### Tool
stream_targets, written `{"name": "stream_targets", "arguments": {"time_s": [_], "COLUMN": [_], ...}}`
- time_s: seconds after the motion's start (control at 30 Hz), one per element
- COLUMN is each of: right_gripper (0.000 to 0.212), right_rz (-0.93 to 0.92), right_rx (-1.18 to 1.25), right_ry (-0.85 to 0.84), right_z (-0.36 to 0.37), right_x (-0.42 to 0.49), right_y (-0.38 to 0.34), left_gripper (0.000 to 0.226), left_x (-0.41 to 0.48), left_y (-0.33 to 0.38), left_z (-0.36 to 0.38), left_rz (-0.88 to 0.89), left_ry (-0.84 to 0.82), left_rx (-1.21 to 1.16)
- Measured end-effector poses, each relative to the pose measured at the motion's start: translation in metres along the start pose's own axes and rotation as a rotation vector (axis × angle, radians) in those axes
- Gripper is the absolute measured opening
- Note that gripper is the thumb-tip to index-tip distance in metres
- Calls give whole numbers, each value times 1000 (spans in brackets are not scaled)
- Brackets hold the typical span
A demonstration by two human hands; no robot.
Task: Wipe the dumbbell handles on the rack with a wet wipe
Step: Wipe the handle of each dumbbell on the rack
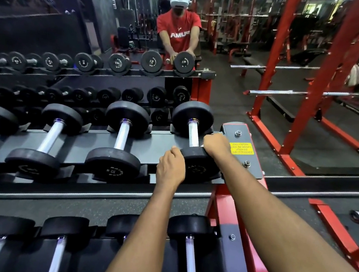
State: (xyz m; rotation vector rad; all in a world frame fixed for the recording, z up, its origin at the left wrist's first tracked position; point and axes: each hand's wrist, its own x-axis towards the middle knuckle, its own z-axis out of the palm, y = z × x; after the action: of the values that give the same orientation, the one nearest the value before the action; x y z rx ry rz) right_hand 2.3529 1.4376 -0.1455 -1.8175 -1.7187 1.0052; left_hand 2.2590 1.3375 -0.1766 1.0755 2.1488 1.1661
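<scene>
**Both hands on the end dumbbell**

Mirrored gym wall behind, and a long grey-and-red steel dumbbell rack [242, 151] runs across the shot. Rightmost on its top tier sits the black rubber-headed dumbbell [197, 166], heavy and stiff; I'd say it won't budge easily. Its knurled chrome handle [193, 135] should be grippy. Left hand [170, 170] curls closed beside the near head, right hand [215, 143] clamps around the handle's base. Wet wipe? Can't tell, hidden if there.

Black round-headed dumbbells [117, 149] side by side along upper shelf of red-and-grey steel rack [241, 162], handles running front to back. Rightmost dumbbell [195, 146] beside rack end plate. Left hand [170, 170] and right hand [215, 145] flanking its near head. Lower shelf below, nearer.
</scene>
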Motion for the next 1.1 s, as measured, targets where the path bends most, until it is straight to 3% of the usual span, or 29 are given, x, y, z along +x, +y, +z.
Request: {"name": "stream_targets", "arguments": {"time_s": [0.07,0.23,0.43,0.57,0.67,0.77,0.87,1.0,1.1], "right_gripper": [38,24,39,25,27,28,32,22,29], "right_rz": [-26,-95,-27,-95,-98,-88,-122,-168,-273], "right_rx": [-43,-14,-30,-57,-58,-94,-88,91,381], "right_ry": [36,-191,36,-142,-166,-57,125,224,328], "right_z": [-1,-2,0,0,1,2,5,8,10], "right_x": [1,-4,1,4,10,9,11,11,4], "right_y": [1,-3,6,1,3,8,11,13,20], "left_gripper": [49,62,58,68,72,58,70,58,50], "left_x": [-1,1,1,1,0,-2,-2,-2,-2], "left_y": [1,-2,-2,-2,1,3,1,1,-1], "left_z": [0,2,3,4,2,-1,1,0,0], "left_rz": [6,2,-3,-5,-5,5,9,-13,-15], "left_ry": [-9,-1,-2,16,12,2,20,35,25], "left_rx": [5,8,-3,-8,-14,3,-12,-12,11]}}
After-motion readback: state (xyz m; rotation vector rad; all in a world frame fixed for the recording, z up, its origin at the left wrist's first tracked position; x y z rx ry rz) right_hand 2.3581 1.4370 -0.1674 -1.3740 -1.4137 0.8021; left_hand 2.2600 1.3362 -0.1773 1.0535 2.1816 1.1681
